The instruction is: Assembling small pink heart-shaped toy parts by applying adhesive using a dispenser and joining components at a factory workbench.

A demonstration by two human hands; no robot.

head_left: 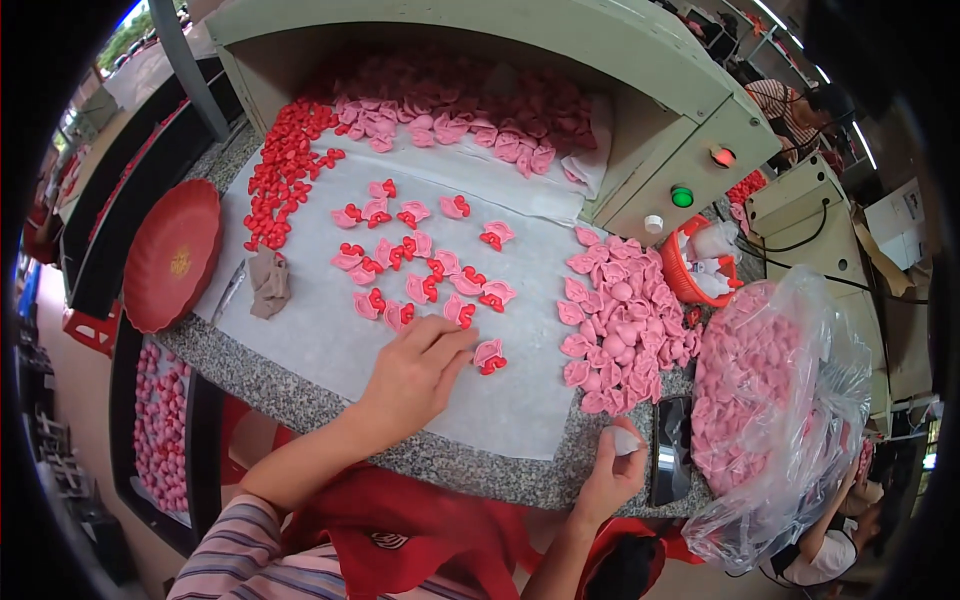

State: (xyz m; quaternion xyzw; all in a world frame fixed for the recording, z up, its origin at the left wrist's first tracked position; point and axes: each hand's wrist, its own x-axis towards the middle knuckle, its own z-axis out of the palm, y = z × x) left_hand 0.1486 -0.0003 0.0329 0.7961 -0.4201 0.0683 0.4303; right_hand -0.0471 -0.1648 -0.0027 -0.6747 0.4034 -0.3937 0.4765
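Note:
My left hand (412, 372) is over the white sheet (330, 345), its fingers drawn together between two pink pieces with red bow-like parts. One such piece (489, 356) lies just right of the fingertips, another (459, 311) just above them. Whether the fingers pinch anything is hidden. Several more pink-and-red pieces are spread over the sheet beyond. At the counter's front edge, my right hand (609, 480) is closed around a small whitish, translucent thing (626, 440), mostly covered by the fingers. Right of the sheet's middle spreads a heap of loose pink shell-shaped pieces (618, 330).
Small red parts (280, 180) and more pink pieces (450, 110) lie at the back, under a pale green housing (480, 25). A red bowl (172, 255) and brown cloth (269, 284) are left. Right are a phone (671, 450), a plastic bag (770, 390) and an orange basket (685, 270) with bottles.

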